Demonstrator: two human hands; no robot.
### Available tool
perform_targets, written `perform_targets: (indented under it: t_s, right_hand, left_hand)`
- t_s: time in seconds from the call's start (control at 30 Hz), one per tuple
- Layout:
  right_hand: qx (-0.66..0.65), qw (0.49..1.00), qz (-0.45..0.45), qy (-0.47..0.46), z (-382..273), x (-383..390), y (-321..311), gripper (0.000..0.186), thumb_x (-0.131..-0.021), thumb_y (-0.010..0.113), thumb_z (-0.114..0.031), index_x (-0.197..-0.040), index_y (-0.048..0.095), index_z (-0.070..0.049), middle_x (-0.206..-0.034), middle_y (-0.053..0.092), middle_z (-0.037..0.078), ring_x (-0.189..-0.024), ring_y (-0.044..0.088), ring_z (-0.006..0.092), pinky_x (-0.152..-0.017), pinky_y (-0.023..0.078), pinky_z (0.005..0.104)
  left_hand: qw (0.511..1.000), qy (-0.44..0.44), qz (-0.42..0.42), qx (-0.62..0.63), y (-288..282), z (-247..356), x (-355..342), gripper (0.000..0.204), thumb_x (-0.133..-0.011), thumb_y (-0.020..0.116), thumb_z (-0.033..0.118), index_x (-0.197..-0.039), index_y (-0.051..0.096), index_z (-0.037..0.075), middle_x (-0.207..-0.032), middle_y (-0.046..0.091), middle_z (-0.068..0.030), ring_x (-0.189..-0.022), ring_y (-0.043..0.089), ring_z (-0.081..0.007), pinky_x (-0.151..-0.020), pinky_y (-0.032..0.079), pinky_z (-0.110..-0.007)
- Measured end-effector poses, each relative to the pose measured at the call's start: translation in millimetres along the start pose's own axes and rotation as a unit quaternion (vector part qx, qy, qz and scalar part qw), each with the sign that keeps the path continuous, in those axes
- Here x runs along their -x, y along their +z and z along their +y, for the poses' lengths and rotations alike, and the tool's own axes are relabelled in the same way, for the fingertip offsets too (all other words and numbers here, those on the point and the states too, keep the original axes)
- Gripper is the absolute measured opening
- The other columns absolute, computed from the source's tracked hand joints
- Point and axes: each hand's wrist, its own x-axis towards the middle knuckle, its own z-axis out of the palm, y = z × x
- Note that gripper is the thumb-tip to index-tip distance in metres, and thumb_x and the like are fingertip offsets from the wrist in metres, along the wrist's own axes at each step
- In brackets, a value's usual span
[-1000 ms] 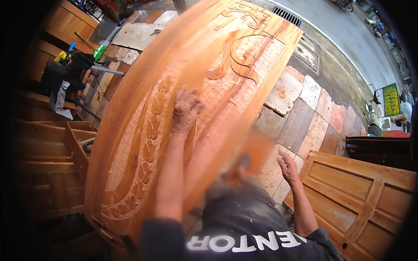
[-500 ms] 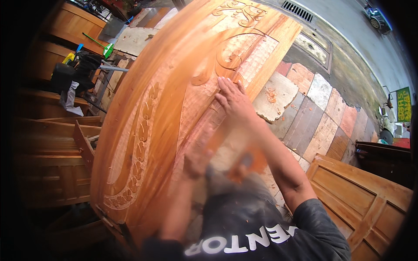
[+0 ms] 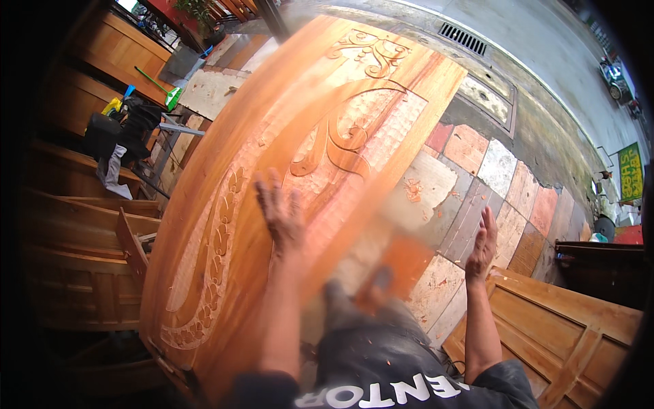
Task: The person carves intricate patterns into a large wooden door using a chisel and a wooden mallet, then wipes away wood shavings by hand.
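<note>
A large carved wooden door panel point(image 3: 272, 153) stretches from the near left to the far middle, with raised scrolls and a leafy band cut into its face. Over its middle is my left hand point(image 3: 283, 215), fingers spread, holding nothing; whether the palm touches the wood I cannot tell. My right hand point(image 3: 482, 245) is raised off to the right of the panel, above the tiled floor, seen edge-on with its fingers stretched out and nothing in it.
Another panelled wooden door point(image 3: 552, 327) lies at the lower right. Wooden furniture pieces point(image 3: 88, 279) crowd the left side, near a green broom point(image 3: 173, 97) and a black bag point(image 3: 129, 119). Wood shavings point(image 3: 413, 189) dot the patchwork tiles point(image 3: 470, 198). A drain grate point(image 3: 463, 39) borders the road.
My right hand has left the panel and swung out to the right. My left hand has moved forward over the panel, its fingers now spread. The view has shifted slightly.
</note>
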Motion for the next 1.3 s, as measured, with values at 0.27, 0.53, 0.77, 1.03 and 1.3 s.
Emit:
perform_targets:
  t_s: [0.27,0.53,0.77,1.03,1.3]
  right_hand:
    - [0.098,0.988,-0.032,0.114,43,66,-45,0.058,-0.116,0.048,-0.039,-0.161,0.046,-0.002,-0.163,0.050,0.019,-0.144,0.054,0.0299,-0.121,0.041,0.0430]
    - [0.126,0.985,-0.038,0.112,-2,40,-11,0.062,-0.114,0.051,-0.043,-0.160,0.048,0.000,-0.161,0.053,0.017,-0.143,0.056,0.0311,-0.118,0.044,0.0438]
    - [0.132,0.990,-0.051,0.013,-41,-44,59,0.068,-0.112,0.052,-0.051,-0.158,0.049,0.000,-0.161,0.053,0.021,-0.146,0.053,0.0355,-0.119,0.042,0.0456]
    - [0.323,0.927,-0.107,-0.158,-68,-201,225,0.063,-0.096,0.078,-0.020,-0.154,0.056,-0.009,-0.154,0.057,0.019,-0.145,0.053,0.0377,-0.123,0.039,0.0487]
    - [0.292,0.945,-0.070,-0.128,-49,-258,243,0.037,-0.088,0.085,-0.018,-0.123,0.077,-0.010,-0.117,0.070,0.008,-0.110,0.064,0.0302,-0.098,0.050,0.0431]
  left_hand:
    - [0.945,-0.206,-0.130,-0.217,36,-45,-158,0.077,-0.114,0.013,0.059,-0.174,0.010,0.012,-0.181,0.001,-0.0188,-0.166,0.002,-0.0405,-0.135,-0.003,-0.051]
    - [0.909,0.276,-0.312,0.000,78,108,-112,0.093,-0.098,0.052,0.070,-0.166,0.038,0.009,-0.169,0.038,-0.0198,-0.162,0.025,-0.0384,-0.129,0.017,-0.064]
    - [0.948,0.107,-0.004,-0.299,94,-24,-159,0.069,-0.112,0.049,0.049,-0.168,0.037,0.010,-0.178,0.018,-0.0235,-0.165,0.014,-0.0447,-0.135,0.012,-0.053]
    - [0.956,0.225,-0.038,0.186,92,50,-224,0.038,-0.103,0.067,0.012,-0.141,0.069,0.005,-0.138,0.071,-0.0187,-0.135,0.062,-0.0364,-0.113,0.050,-0.046]
    - [0.986,0.147,-0.012,0.076,172,12,-401,0.029,-0.092,0.082,0.017,-0.119,0.079,0.006,-0.111,0.072,-0.0132,-0.107,0.069,-0.0294,-0.093,0.055,-0.042]
